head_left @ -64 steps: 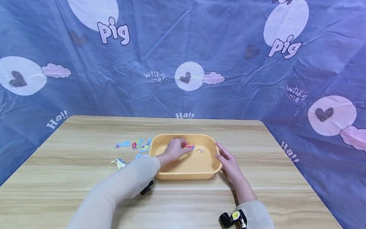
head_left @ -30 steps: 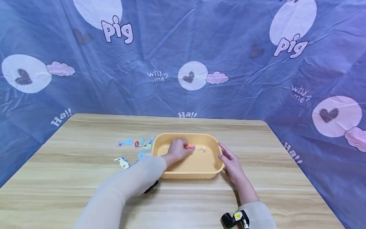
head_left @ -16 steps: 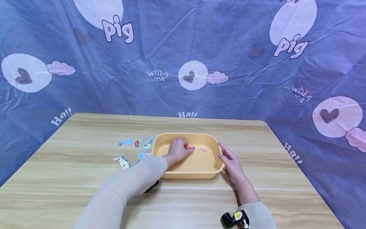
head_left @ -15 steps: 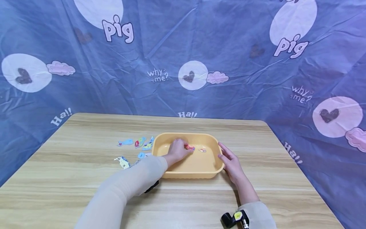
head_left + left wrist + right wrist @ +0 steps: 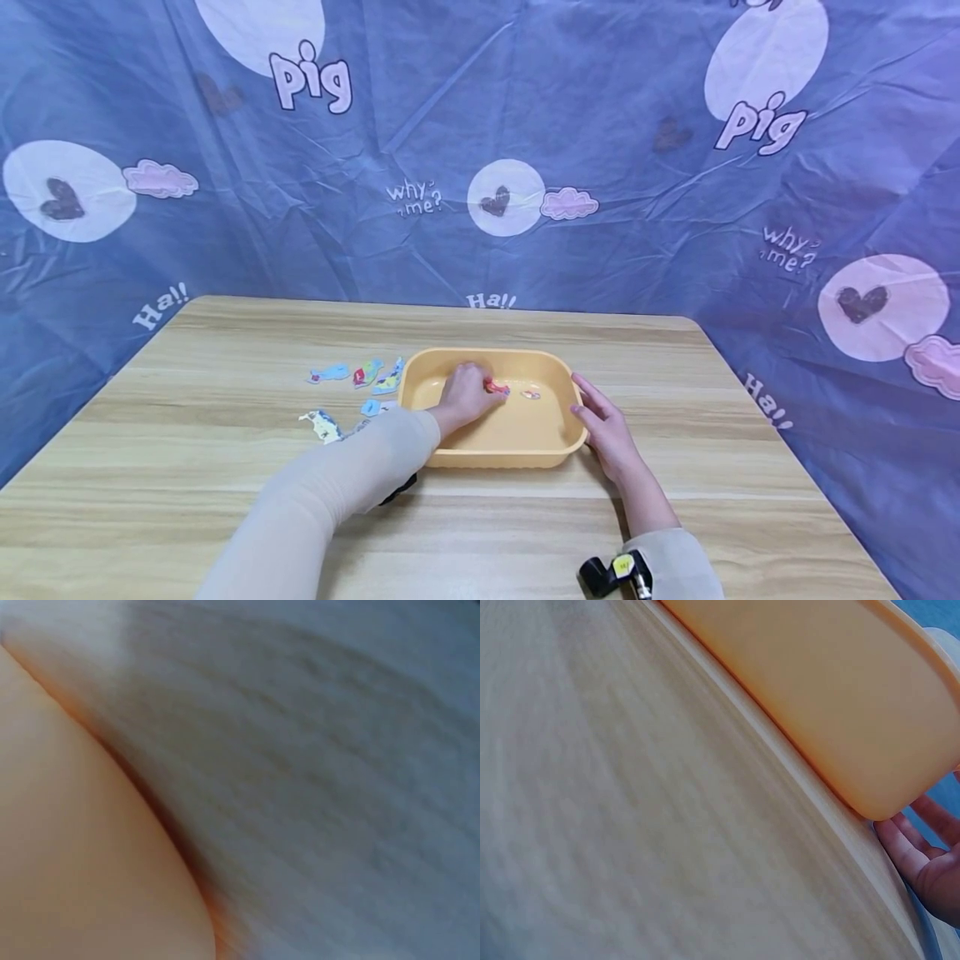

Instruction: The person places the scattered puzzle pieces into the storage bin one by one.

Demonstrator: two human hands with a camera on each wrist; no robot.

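Observation:
In the head view a yellow-orange plastic tray (image 5: 517, 429) stands on the table. My left hand (image 5: 465, 393) reaches over its left side and pinches a small red and blue flat piece (image 5: 499, 389) near the tray floor; the fingers partly hide it. To the right of it lies a small white and reddish piece (image 5: 531, 394). My right hand (image 5: 609, 429) holds the tray's right side, thumb at the rim, other fingers outside. In the right wrist view the fingers of this hand touch the tray's lower corner. Only blurred tray wall (image 5: 82, 840) and tabletop show in the left wrist view.
Left of the tray lie several colourful flat cut-outs: a light blue one (image 5: 330, 373), a red and yellow-green one (image 5: 367, 373), a blue and yellow one (image 5: 389, 377) and a cream one (image 5: 322, 426). My left sleeve (image 5: 337, 483) hides part of this area. A printed blue cloth (image 5: 375, 258) hangs behind the table.
The red piece has turned slightly in the left fingers, its free end now a little lower. Both hands and the tray keep their places; the head view shifted slightly early on.

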